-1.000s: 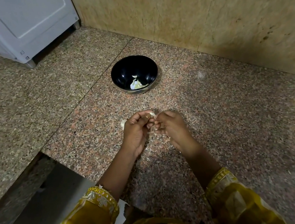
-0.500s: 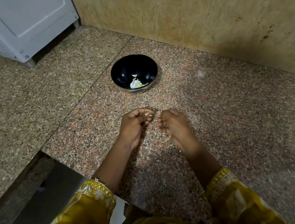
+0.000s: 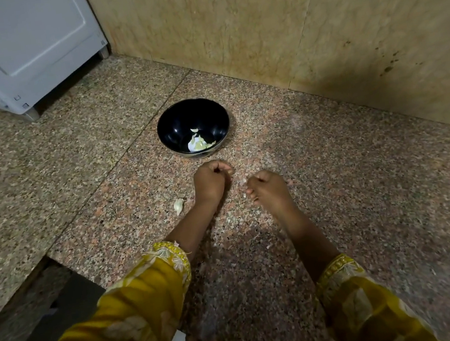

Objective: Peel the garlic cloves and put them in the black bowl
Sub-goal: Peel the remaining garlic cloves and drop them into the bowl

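Note:
The black bowl (image 3: 177,125) stands on the granite floor near the wall, with peeled garlic pieces (image 3: 198,144) at its bottom. Just in front of it is my left hand (image 3: 211,185), fingers curled into a fist round a garlic clove that the fingers hide. My right hand (image 3: 267,190) lies beside it to the right, apart from it. Its fingers are curled, and a pale scrap of peel (image 3: 244,181) shows at their tips. One unpeeled garlic clove (image 3: 178,205) lies on the floor left of my left wrist.
A white appliance (image 3: 18,49) stands on feet at the back left. A beige stone wall (image 3: 284,23) runs behind the bowl. At the lower left the floor drops at a step edge (image 3: 44,271). Small peel bits (image 3: 232,220) lie scattered between my forearms.
My hands have parted. The left hand moved forward toward the bowl and closed into a fist. The loose clove on the floor, hidden half a second ago, shows again.

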